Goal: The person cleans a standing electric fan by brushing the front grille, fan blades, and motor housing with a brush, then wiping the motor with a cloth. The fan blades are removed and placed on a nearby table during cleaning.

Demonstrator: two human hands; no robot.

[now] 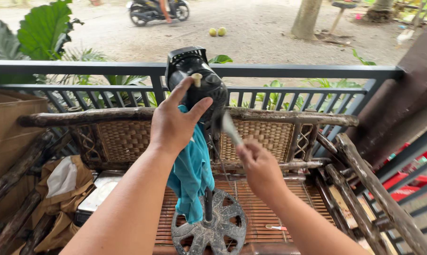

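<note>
Gripping a black fan motor housing (pixel 194 78) from behind, the left hand (pixel 173 120) also presses a teal cloth (pixel 190 174) against it; the cloth hangs down the fan's pole. The right hand (pixel 258 165) is closed in a pinch on a pale, blurred strip (pixel 231 128) beside the housing. The fan's round spoked base (pixel 213 226) stands at the front edge of a rattan bench (pixel 270 134), before a dark railing (pixel 293 71).
</note>
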